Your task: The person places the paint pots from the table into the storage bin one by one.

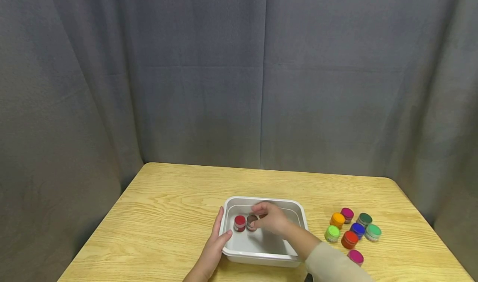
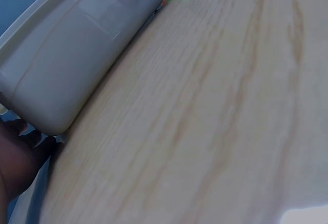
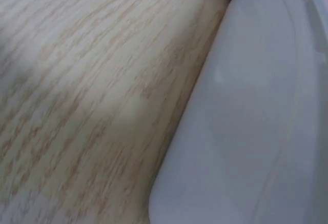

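A white tray sits near the table's front edge. My left hand holds its left rim, thumb over the edge and fingers along the outer wall; in the left wrist view its fingers lie by the tray's lower corner. Inside, a small jar with a red lid stands upright beside a brown-lidded jar. My right hand reaches in from the right, its thumb close to the brown lid. Between thumb and fingers shows a dark reddish jar lid, mostly hidden. The right wrist view shows only the tray's outer wall.
To the tray's right stands a loose group of jars with colored lids: orange, lime green, blue, orange-red, magenta and greens. Grey curtains hang behind and beside the wooden table.
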Tool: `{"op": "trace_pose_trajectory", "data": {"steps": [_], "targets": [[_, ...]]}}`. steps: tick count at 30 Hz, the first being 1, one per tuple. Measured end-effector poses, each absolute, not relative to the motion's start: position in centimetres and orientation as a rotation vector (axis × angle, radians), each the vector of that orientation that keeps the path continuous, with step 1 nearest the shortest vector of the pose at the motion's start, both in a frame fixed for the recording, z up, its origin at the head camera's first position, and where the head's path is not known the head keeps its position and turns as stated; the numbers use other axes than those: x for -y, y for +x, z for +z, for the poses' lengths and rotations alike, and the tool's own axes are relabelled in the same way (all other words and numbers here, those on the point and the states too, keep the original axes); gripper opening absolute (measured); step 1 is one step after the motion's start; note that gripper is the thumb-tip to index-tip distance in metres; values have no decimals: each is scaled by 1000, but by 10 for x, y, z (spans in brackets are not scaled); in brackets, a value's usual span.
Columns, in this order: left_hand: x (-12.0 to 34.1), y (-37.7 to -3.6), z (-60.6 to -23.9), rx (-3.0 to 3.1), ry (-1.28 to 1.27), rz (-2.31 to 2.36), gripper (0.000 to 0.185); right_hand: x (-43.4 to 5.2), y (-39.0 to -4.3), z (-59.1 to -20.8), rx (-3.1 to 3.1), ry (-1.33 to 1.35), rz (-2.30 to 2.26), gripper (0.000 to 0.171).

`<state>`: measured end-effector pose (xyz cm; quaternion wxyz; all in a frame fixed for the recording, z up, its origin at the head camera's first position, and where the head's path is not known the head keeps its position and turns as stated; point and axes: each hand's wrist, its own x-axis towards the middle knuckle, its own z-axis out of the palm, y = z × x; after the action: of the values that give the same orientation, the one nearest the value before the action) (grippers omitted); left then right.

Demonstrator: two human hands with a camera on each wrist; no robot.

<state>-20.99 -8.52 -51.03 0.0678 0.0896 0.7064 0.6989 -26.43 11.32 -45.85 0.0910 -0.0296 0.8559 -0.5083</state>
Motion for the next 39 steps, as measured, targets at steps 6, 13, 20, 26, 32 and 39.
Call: {"op": "trace_pose_trajectory", "data": {"steps": [6,13,20,26,32,39], "targets": [[85,-211,-509,-2127,269,2101,71,-123,-254,-443,-2534,-116,-1533,43],[84,-210,-509,-2139,261,2107,71,-137,-247,-428,-2558,-119,-1548,41],[84,-210,-510,-2143,261,2117,70,-154,-241,-418,-2572,-144,-1584,42],[84,-211,-510,-2178,253,2092,69,-175,-232,-409,-2577,-172,-1590,46],[85,-212,-511,-2181,238,2087,69,-194,-226,-406,-2597,-112,-1579,47],[84,-211,-511,-2178,250,2083,69,-218,-217,-405,-2621,-66,-1581,51]]}}
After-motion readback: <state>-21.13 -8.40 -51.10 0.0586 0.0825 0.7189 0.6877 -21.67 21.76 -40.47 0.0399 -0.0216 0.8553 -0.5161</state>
